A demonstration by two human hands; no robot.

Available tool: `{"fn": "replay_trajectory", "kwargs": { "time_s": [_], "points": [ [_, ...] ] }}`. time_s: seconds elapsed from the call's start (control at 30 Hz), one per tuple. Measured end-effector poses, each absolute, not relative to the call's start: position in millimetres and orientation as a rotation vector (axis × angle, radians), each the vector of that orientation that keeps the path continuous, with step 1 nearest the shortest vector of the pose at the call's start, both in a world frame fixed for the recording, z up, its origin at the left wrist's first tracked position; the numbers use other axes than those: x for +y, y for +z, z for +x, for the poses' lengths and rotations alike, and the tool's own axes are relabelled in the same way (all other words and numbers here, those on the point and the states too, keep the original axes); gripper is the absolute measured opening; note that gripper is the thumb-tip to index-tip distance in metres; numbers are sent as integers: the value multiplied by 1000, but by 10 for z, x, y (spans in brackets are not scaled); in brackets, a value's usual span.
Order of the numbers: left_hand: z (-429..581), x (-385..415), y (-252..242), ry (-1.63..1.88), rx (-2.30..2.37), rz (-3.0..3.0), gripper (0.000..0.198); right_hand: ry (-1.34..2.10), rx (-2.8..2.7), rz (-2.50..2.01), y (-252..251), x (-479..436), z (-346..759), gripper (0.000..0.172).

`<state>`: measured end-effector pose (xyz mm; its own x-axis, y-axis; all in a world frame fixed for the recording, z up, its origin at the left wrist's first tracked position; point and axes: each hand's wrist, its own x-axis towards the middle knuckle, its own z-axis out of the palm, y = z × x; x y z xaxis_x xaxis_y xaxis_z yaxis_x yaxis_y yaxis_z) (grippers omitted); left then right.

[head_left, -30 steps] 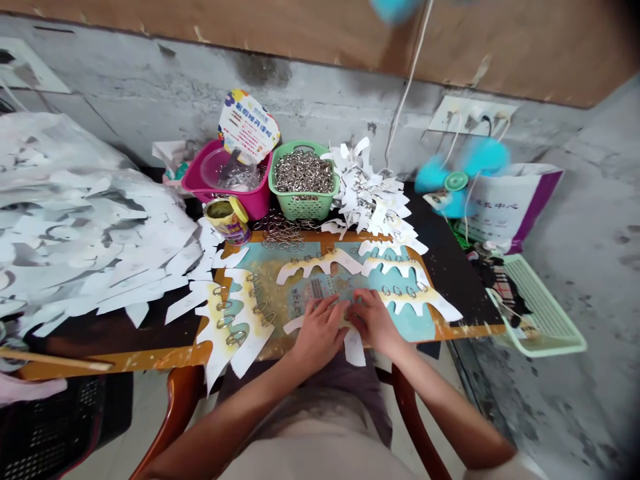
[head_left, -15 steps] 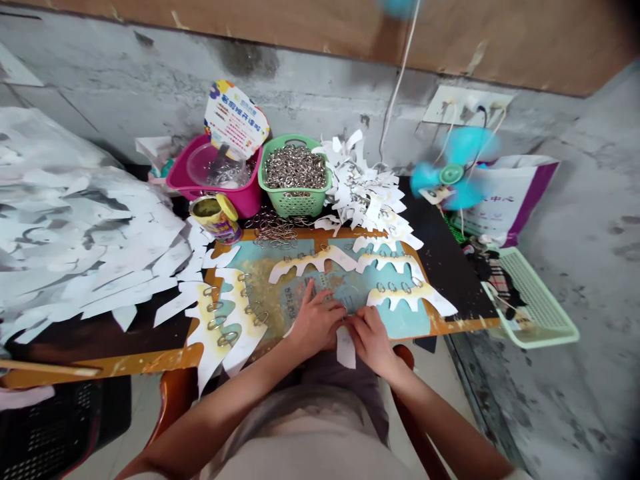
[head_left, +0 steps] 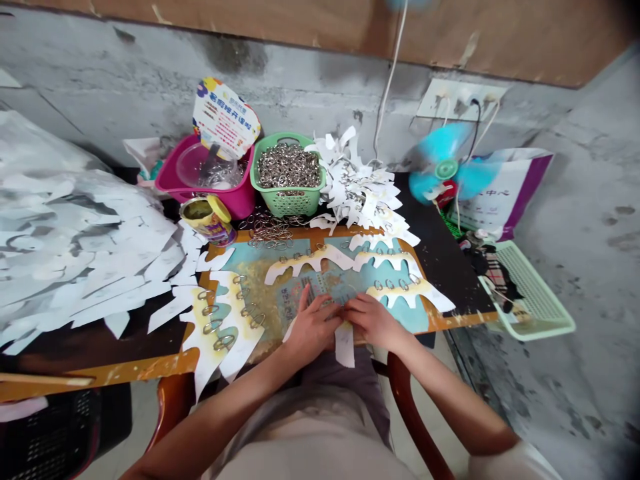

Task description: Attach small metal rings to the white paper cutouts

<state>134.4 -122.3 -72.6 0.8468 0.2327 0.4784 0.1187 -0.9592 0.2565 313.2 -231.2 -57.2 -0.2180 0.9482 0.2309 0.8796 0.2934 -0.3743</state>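
A basket (head_left: pixel 287 203) of rings (head_left: pixel 289 167) is sitting far back on the table (head_left: pixel 443 280), with a fan (head_left: pixel 447 169) standing right and paper (head_left: pixel 85 247) lying left.

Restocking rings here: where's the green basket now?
In the head view, the green plastic basket of metal rings sits at the far side of the table, right of the pink tub and left of the white paper cutouts.

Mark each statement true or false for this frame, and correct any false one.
The green plastic basket is full of metal rings: true.
The yellow tin can stands inside the magenta plastic tub: false, it stands in front of the tub.
The person's right hand grips scissors: false, it shows no tool and lies close to the left hand.
A blue electric fan is in view right of the basket: true.
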Motion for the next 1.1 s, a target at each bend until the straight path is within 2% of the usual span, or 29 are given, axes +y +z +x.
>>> {"fn": "replay_trajectory", "kwargs": {
  "time_s": [0.17, 0.33, 0.5, 0.67, 0.77, 1.0, 1.1],
  "points": [
    [1341, -1176, -717, 687, 279, 2775, 18, 92, -2292, -1608, -566, -2349, 3207, 22],
    [1339, -1161, -734, 716, 245, 2776, 10, -32, -2271, -1670, -631, -2494, 3186, 19],
    [1316, -1188, -722, 650, 204, 2839, 19, 19, -2190, -1706, -646, -2560, 3169, 21],
    [1302, -1209, -661, 587, 188, 2880, 19, 139, -1830, -1705, -563, -2623, 3124, 41],
    [1303, -1213, -642, 577, 179, 2891, 19, 189, -1796, -1668, -590, -2638, 3030, 53],
    [1300, -1236, -591, 550, 204, 2850, 25, 103, -1852, -1772, -750, -2655, 2911, 57],
    [1221, -1231, -526, 526, 160, 2802, 35, 82, -1854, -1814, -762, -2668, 2901, 57]
  ]
}}
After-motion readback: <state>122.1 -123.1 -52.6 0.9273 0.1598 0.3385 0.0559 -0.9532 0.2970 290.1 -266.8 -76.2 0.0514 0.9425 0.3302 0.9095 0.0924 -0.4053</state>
